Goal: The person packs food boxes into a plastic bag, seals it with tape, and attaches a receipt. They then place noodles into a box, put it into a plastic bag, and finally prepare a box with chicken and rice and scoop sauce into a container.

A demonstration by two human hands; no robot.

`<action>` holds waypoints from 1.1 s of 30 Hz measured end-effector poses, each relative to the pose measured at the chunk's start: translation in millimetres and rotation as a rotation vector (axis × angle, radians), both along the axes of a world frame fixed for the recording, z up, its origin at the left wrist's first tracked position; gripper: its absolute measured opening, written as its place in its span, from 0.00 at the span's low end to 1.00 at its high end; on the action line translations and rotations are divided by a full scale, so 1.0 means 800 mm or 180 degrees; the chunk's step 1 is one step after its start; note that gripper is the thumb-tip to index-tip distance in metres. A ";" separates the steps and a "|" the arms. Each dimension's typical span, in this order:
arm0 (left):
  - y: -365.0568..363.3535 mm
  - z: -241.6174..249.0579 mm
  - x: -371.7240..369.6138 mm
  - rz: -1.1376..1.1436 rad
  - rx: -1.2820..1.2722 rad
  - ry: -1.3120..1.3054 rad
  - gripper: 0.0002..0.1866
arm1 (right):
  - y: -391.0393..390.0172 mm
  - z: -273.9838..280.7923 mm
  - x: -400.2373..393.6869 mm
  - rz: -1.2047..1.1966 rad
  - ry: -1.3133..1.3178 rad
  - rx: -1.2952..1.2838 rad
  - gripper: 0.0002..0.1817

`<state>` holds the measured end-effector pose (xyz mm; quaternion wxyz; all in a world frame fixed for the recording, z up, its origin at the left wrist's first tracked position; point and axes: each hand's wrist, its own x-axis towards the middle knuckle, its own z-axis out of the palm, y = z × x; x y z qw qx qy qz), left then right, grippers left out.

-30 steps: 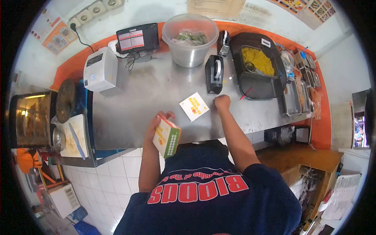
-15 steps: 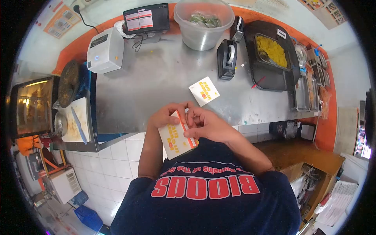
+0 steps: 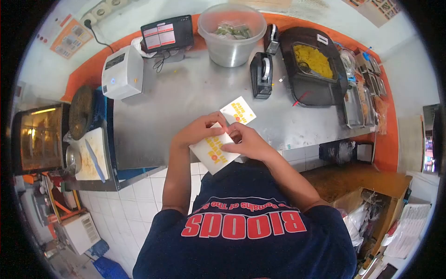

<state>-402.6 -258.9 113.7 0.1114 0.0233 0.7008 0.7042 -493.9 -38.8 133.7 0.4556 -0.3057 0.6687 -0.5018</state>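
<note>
A white folded paper piece with yellow and red print [image 3: 213, 156] is between my hands, over the front edge of the metal table. My left hand [image 3: 200, 130] pinches its upper left part, with the thumb on top. The fingers of my right hand [image 3: 246, 142] are closed on its right corner, thumb on the printed face. Just beyond my fingers, a second white printed piece [image 3: 241, 110] lies on the metal table [image 3: 186, 93]; its near corner is hidden behind my hands.
A black tape dispenser [image 3: 262, 76], a clear bucket with green leaves [image 3: 231, 39] and a black container with yellow food [image 3: 313, 60] stand toward the back. A white printer [image 3: 122, 73] and a screen [image 3: 167, 33] are back left. A knife [image 3: 95, 159] rests on a cutting board [image 3: 88, 139].
The held piece has turned, and the orange strip along its edge no longer shows. My view has shifted slightly; the piece on the table now appears nearer my fingers and partly covered.
</note>
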 end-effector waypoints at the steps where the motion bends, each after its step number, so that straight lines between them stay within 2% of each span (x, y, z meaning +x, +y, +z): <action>1: 0.002 -0.006 -0.010 -0.0038 -0.0016 0.0031 0.10 | 0.001 -0.020 -0.011 -0.0137 -0.0200 -0.0095 0.21; 3: 0.004 -0.032 -0.029 0.0895 0.0049 -0.0702 0.18 | 0.004 -0.048 -0.039 -0.0291 -0.0366 -0.0208 0.22; 4: 0.001 -0.053 -0.037 0.0872 0.0037 -0.0672 0.18 | 0.007 -0.057 -0.056 -0.0523 -0.0386 -0.0119 0.23; 7: -0.005 -0.128 -0.055 0.2250 -0.0658 -0.0960 0.36 | 0.008 -0.115 -0.103 -0.0962 -0.0207 0.0056 0.22; 8: 0.007 -0.137 -0.057 0.2188 -0.0668 -0.0943 0.36 | 0.005 -0.137 -0.115 -0.1081 0.0170 0.0118 0.23; 9: 0.028 -0.146 -0.052 0.2217 -0.0538 -0.1353 0.42 | 0.005 -0.148 -0.122 -0.1206 0.0542 0.0191 0.23; 10: 0.050 -0.147 -0.049 0.2236 -0.0415 -0.1776 0.47 | 0.004 -0.136 -0.123 -0.1169 0.0602 0.0500 0.29; 11: 0.069 -0.149 -0.050 0.2159 -0.0438 -0.1779 0.47 | 0.004 -0.146 -0.123 -0.1246 0.0586 0.0512 0.29; 13: 0.103 -0.143 -0.053 0.2029 -0.0555 -0.1195 0.40 | 0.007 -0.192 -0.125 -0.1371 0.2948 0.0886 0.37; 14: 0.111 -0.177 -0.058 0.2268 -0.0276 -0.1067 0.40 | 0.003 -0.199 -0.129 -0.1494 0.1786 0.0923 0.40; 15: 0.112 -0.207 -0.060 0.2354 0.0014 -0.0979 0.42 | 0.002 -0.238 -0.145 -0.1161 0.1033 0.0953 0.41; 16: 0.114 -0.224 -0.065 0.2372 0.0325 -0.0894 0.44 | 0.008 -0.194 -0.131 -0.1189 0.0423 0.0916 0.43; 17: 0.126 -0.214 -0.066 0.2553 0.0590 -0.0810 0.36 | 0.009 -0.193 -0.128 -0.1067 0.0194 0.0970 0.46; 18: 0.117 -0.223 -0.057 0.2095 0.0568 -0.0923 0.30 | 0.007 -0.205 -0.119 -0.1077 0.0358 0.0991 0.50; 19: 0.163 -0.078 -0.050 0.2028 0.0452 -0.1359 0.26 | 0.015 -0.218 -0.110 -0.1119 0.0535 0.1050 0.54; 20: 0.131 -0.176 -0.048 0.2037 0.0757 -0.1497 0.27 | 0.035 -0.190 -0.093 -0.1098 0.0033 0.0558 0.57; 21: 0.145 -0.164 -0.042 0.2020 0.0821 -0.1435 0.27 | 0.047 -0.192 -0.080 -0.1109 0.0225 0.0452 0.57; 22: 0.142 -0.186 -0.031 0.1552 0.0728 -0.1152 0.30 | 0.052 -0.240 -0.071 -0.1167 0.0478 0.0422 0.55; 23: 0.161 -0.170 -0.023 0.1441 0.0590 -0.1029 0.31 | 0.071 -0.235 -0.059 -0.1288 0.0415 0.0421 0.52; 25: 0.207 -0.154 -0.013 0.1128 0.0462 -0.0916 0.33 | 0.168 -0.140 -0.012 -0.1787 -0.0751 0.0358 0.51; 28: 0.279 -0.151 0.002 0.0028 0.0224 -0.0887 0.36 | 0.281 -0.162 0.050 -0.2467 -0.0357 0.0012 0.52; 29: 0.329 -0.144 0.012 -0.0332 0.0235 -0.0871 0.35 | 0.338 -0.115 0.090 -0.2833 -0.0825 -0.0401 0.51; 30: 0.372 -0.134 0.015 -0.0717 0.0032 -0.0695 0.36 | 0.388 -0.112 0.112 -0.2521 -0.1070 -0.0911 0.53; 31: 0.420 -0.127 0.014 -0.1093 -0.0166 -0.0516 0.36 | 0.427 -0.116 0.150 -0.3298 -0.0820 -0.0667 0.54; 32: 0.468 -0.116 0.016 -0.1482 -0.0313 -0.0224 0.37 | 0.480 -0.120 0.186 -0.3527 -0.0720 -0.0906 0.56; 33: 0.515 -0.103 0.020 -0.1855 -0.0442 0.0076 0.38 | 0.528 -0.087 0.228 -0.3947 -0.0663 -0.0770 0.61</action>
